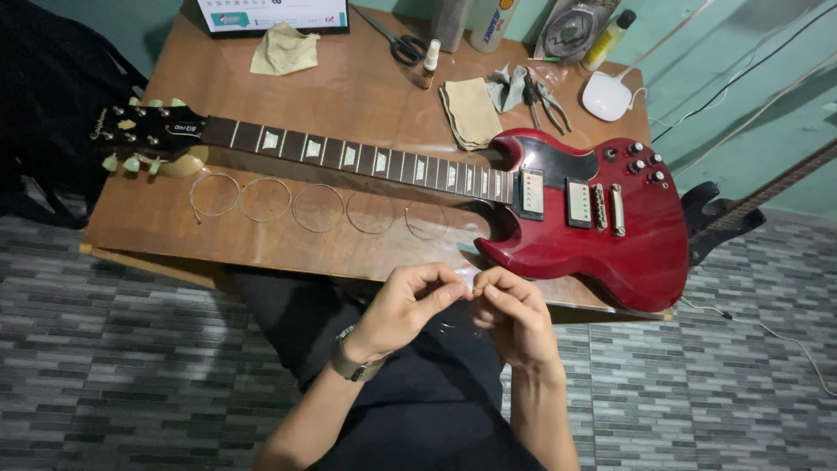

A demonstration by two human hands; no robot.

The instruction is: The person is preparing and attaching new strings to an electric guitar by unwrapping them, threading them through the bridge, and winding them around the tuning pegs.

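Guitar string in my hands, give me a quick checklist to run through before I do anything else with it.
1. Both hands on the string: left hand and right hand pinch a thin string between the fingertips. Ok.
2. String free of kinks: too thin to see. Cannot tell.
3. Guitar flat on the table: ok.
4. Old strings off the neck: none visible on it. Ok.
5. Spare coiled strings laid out in a row in front of the neck: ok.
6. Pliers and scissors on the table beyond the guitar: ok.
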